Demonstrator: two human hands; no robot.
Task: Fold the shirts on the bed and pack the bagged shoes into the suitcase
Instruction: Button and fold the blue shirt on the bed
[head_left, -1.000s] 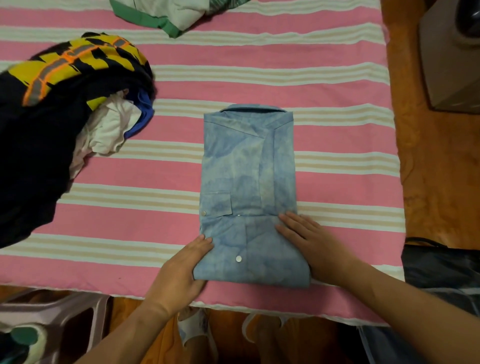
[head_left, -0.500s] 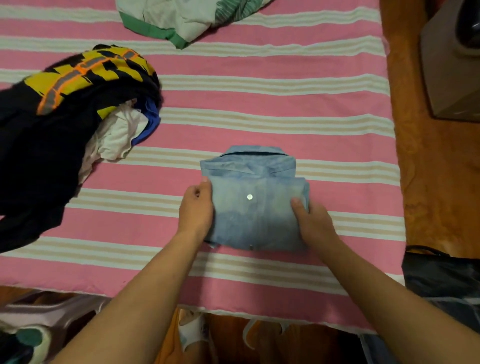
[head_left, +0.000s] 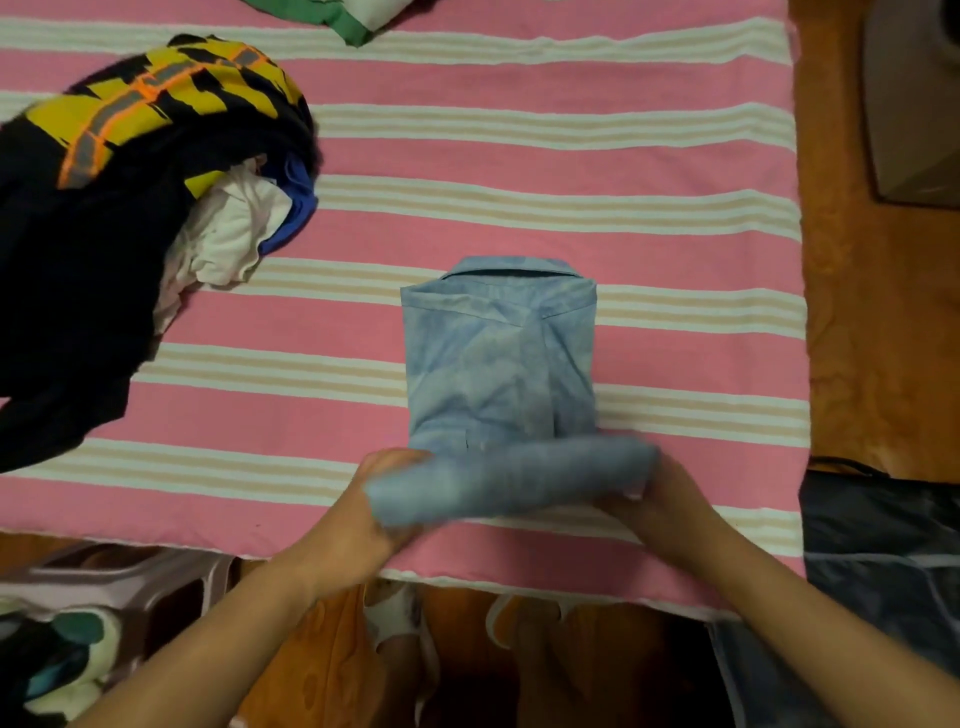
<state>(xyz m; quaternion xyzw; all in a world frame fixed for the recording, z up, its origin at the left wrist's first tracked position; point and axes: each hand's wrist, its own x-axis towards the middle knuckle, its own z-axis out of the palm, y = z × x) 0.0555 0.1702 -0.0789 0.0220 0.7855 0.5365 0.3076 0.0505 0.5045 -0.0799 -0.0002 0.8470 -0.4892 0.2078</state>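
Note:
A light blue button shirt (head_left: 498, 358) lies collar-up on the pink striped bed sheet (head_left: 519, 171), folded into a narrow rectangle. Its lower part is raised off the bed as a blurred horizontal fold. My left hand (head_left: 363, 514) grips the left end of that fold, and my right hand (head_left: 670, 504) grips the right end, its fingers partly hidden under the cloth. A dark bag or suitcase (head_left: 883, 545) shows at the right edge beside the bed; no bagged shoes are in view.
A heap of unfolded clothes (head_left: 104, 208), black with yellow and orange, white and blue, fills the bed's left side. A green and white garment (head_left: 353, 15) lies at the top edge. A plastic stool (head_left: 130, 571) stands lower left, a brown box (head_left: 914, 104) upper right.
Half a second ago the shirt's lower half lay folded up over the top. Now that part is back near the bed's front edge, lifted between both hands, and the shirt looks longer.

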